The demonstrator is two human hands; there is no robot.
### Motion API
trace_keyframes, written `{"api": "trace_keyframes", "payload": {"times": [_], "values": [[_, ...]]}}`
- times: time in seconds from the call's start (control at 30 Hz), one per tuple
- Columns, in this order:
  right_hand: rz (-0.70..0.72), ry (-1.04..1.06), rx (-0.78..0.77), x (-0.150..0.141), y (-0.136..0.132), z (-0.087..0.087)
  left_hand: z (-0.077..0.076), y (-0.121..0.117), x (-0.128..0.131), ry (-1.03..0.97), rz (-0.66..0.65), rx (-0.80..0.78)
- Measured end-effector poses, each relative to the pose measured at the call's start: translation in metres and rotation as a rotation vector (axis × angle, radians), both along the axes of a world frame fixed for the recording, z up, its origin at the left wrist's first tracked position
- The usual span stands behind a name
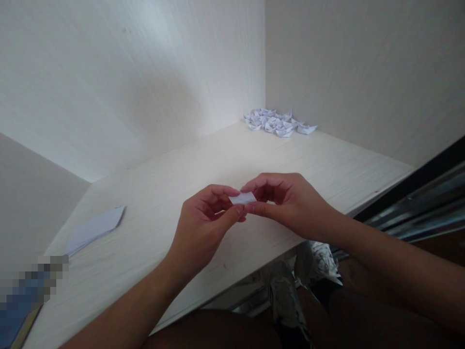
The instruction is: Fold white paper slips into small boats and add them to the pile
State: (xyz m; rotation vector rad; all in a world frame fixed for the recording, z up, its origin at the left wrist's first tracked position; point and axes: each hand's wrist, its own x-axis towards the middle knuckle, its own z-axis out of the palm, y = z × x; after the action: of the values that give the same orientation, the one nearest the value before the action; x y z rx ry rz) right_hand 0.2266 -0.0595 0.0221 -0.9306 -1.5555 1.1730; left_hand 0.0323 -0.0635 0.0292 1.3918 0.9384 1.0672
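Note:
A small folded piece of white paper [242, 198] is pinched between both hands, above the front part of the pale shelf board [203, 160]. My left hand [207, 213] grips its left end with thumb and fingertips. On the other end, my right hand [283, 196] closes its thumb and index finger. The two thumb tips almost meet at the paper's lower edge. Part of the paper is covered by the fingers. Towards the back corner lies a heap of small folded paper boats [272, 122].
A stack of white paper sheets [96, 228] lies at the left. Pale panels [337, 72] enclose the back and sides. At lower left is a blurred-out blue object [22, 310]. Below the front edge, shoes [286, 295] and a crumpled silvery bundle [325, 259] show.

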Motion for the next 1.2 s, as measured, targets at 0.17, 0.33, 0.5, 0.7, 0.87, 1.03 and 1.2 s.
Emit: {"api": "trace_keyframes", "payload": {"times": [0.17,0.33,0.5,0.7,0.87,1.03,1.2], "values": [[-0.025,-0.033,0.049,-0.001,0.0,0.002,-0.002,0.001,-0.001,-0.024,0.017,-0.004],[0.009,-0.063,0.1,0.002,0.002,-0.003,-0.004,0.002,0.0,-0.029,0.029,-0.016],[0.035,-0.108,0.11,0.005,0.003,-0.007,-0.003,0.003,0.0,-0.029,0.023,-0.09],[0.051,-0.175,0.106,0.004,0.004,-0.009,-0.002,0.005,0.001,0.012,0.02,-0.101],[0.136,-0.238,0.096,0.004,0.005,-0.011,0.003,0.004,0.0,0.145,0.043,-0.026],[0.13,-0.259,0.063,0.006,0.005,-0.01,0.003,0.005,-0.002,0.243,0.036,0.137],[0.163,-0.182,-0.027,0.007,0.006,-0.008,-0.004,0.009,-0.003,0.165,0.032,0.025]]}}
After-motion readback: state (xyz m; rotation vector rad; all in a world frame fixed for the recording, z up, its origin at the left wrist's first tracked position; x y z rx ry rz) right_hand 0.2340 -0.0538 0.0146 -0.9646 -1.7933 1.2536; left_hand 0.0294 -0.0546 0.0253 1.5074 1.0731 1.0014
